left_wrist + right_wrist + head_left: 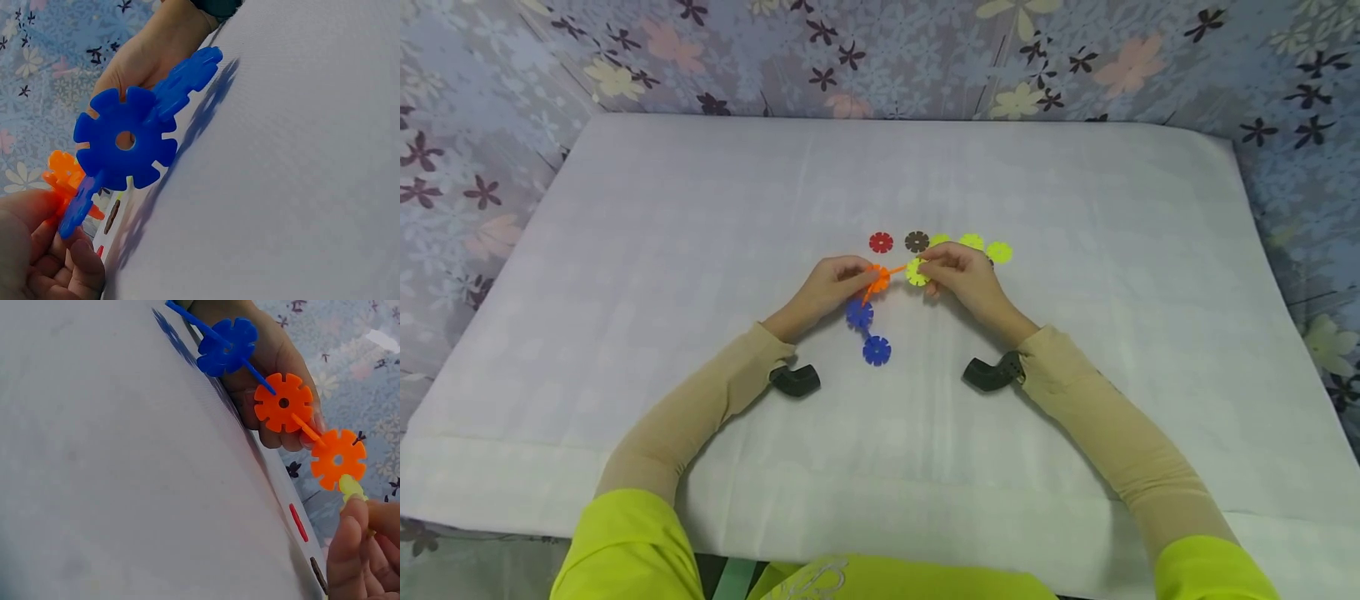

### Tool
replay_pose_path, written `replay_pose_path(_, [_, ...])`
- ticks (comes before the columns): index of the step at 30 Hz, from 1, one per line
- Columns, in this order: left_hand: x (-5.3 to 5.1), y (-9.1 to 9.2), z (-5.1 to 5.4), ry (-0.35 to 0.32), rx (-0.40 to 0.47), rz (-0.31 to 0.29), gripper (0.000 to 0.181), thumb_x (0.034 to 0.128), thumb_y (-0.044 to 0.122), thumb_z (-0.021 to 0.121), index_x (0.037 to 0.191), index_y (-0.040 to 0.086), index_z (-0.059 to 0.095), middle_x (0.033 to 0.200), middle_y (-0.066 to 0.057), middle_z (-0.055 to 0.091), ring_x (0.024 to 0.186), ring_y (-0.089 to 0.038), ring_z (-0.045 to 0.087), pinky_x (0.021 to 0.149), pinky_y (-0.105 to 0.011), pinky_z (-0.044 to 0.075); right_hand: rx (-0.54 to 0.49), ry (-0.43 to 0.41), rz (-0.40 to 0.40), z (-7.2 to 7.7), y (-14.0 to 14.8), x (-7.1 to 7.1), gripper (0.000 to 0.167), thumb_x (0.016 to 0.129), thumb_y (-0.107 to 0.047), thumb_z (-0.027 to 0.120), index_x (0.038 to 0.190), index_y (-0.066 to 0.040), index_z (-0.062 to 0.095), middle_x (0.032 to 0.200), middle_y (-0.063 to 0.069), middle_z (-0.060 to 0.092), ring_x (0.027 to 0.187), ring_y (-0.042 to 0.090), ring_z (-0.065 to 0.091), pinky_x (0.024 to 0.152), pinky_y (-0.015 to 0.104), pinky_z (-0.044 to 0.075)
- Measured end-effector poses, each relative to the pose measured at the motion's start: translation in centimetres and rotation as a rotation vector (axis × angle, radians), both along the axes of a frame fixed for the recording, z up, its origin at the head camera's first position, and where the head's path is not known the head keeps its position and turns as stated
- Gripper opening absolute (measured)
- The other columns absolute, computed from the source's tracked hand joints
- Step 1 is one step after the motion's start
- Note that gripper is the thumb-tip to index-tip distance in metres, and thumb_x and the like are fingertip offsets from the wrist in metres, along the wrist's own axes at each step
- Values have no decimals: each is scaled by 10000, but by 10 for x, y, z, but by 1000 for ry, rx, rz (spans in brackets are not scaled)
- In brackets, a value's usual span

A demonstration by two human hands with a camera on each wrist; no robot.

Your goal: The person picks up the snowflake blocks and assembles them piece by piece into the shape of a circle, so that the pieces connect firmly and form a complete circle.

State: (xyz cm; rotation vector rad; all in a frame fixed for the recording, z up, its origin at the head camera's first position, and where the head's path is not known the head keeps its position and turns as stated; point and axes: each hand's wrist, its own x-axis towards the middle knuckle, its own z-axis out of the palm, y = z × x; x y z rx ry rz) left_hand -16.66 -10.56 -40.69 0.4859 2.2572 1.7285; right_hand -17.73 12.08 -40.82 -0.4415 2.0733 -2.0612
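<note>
My left hand [829,287] pinches an orange notched disc [881,283] in a chain of flower-shaped plastic discs slotted edge to edge. Two orange discs show in the right wrist view, one of them an orange disc [325,464] at the chain's end. From the left hand, several blue discs [877,357] hang towards the person. Between thumb and fingers of my right hand [973,283] is a yellow-green disc [351,486], meeting the end orange disc at its rim. Whether their slots are engaged I cannot tell. The left wrist view shows a blue disc [100,140] close up.
Beyond the hands lie a red disc [875,243], a brown disc [911,242] and several yellow-green discs [999,252]. A small dark blue piece is mostly hidden behind the right hand. Everything lies on a white-covered table [700,208], with floral-patterned covering [910,58] behind it.
</note>
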Motion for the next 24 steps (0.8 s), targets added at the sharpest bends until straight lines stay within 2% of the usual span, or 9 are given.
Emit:
replay_pose_path(4, [0, -1, 0, -1, 8, -19, 195, 896, 124, 555, 943, -56, 615, 722, -81, 558, 679, -191, 437, 626, -240, 371, 14, 10, -7, -1, 0, -1, 197, 828, 17, 609, 1003, 105, 594, 743, 72, 623, 553, 140, 557, 527, 217, 472])
replay_pose_path(11, [-1, -1, -2, 36, -19, -42, 190, 893, 119, 560, 951, -51, 622, 745, -65, 559, 681, -174, 431, 616, -240, 358, 31, 47, -19, -1, 0, -1, 212, 829, 20, 605, 1018, 116, 592, 751, 69, 628, 540, 137, 552, 498, 207, 454])
replay_pose_path(19, [-1, 0, -2, 30, -17, -31, 190, 891, 114, 560, 949, -57, 618, 778, -76, 574, 719, -176, 446, 658, -242, 383, 26, 71, -15, 1, 0, 0, 185, 826, 34, 599, 989, 122, 599, 721, 72, 623, 509, 138, 542, 459, 203, 422])
replay_pose_path(24, [0, 0, -1, 27, -25, -41, 197, 892, 109, 557, 968, -60, 623, 813, -79, 594, 720, -169, 449, 653, -242, 382, 60, 102, 33, 2, 1, 3, 177, 840, 4, 595, 992, 95, 603, 699, 105, 601, 522, 168, 551, 479, 239, 444])
